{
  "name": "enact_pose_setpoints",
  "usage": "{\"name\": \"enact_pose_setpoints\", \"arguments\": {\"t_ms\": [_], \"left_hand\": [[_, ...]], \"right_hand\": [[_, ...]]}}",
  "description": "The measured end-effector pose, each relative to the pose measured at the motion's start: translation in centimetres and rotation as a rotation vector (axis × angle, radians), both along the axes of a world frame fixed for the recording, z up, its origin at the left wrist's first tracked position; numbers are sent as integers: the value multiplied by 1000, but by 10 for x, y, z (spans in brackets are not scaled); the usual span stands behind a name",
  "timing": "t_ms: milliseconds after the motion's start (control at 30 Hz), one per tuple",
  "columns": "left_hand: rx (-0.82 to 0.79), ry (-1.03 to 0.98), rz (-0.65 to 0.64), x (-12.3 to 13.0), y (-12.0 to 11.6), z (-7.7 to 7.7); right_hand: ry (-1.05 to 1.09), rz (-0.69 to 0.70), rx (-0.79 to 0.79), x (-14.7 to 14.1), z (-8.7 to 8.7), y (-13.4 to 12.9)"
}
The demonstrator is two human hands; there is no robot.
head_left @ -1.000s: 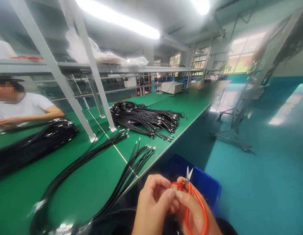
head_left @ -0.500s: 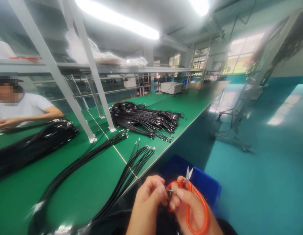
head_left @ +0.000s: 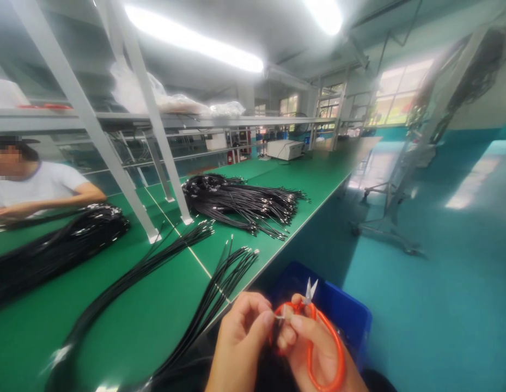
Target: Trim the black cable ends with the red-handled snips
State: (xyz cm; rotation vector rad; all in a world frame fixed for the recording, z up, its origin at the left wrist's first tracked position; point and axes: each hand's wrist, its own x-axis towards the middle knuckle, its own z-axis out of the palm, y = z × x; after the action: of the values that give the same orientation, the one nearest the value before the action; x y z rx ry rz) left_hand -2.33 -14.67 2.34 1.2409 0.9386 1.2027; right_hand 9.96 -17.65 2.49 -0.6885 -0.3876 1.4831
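Note:
Low in the head view, my left hand is closed in a pinch of thumb and forefinger. A thin pale cable end runs from it to the fingertips of my right hand; its finer detail is too small to make out. Hooked in my right hand are scissors with large orange handles, their short blades pointing up and slightly apart. My right thumb and forefinger also meet at the cable end. A bundle of black cables with metal tips lies just left of my hands on the green table.
Beneath my hands stands a blue bin beside the table edge. A larger cable pile lies farther back. Shelf posts rise from the table. At the left, a co-worker sits behind another cable heap. A wheeled rack stands right.
Both hands and the scissors have shifted slightly left. The pale cable end shows a little more clearly between my fingertips. The camera view has tipped slightly.

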Motion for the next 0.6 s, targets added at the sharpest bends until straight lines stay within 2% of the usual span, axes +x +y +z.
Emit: {"name": "enact_pose_setpoints", "arguments": {"t_ms": [100,133,200,267,333,467,600], "left_hand": [[67,175,164,-6,-8,1],[72,198,159,-6,-11,2],[57,183,69,-3,-15,2],[18,118,-31,1,-15,-1],[-22,56,-68,3,-14,-6],[-7,104,-7,3,-13,-13],[-61,45,31,1,-13,-9]], "right_hand": [[111,-9,2,-2,-3,3],[128,-13,17,-3,-4,5],[130,-25,51,-5,-3,7],[111,-36,66,-6,-1,6],[83,-47,39,-7,2,3],[60,-36,-80,-6,3,-2],[10,-21,-61,-6,-1,2]]}}
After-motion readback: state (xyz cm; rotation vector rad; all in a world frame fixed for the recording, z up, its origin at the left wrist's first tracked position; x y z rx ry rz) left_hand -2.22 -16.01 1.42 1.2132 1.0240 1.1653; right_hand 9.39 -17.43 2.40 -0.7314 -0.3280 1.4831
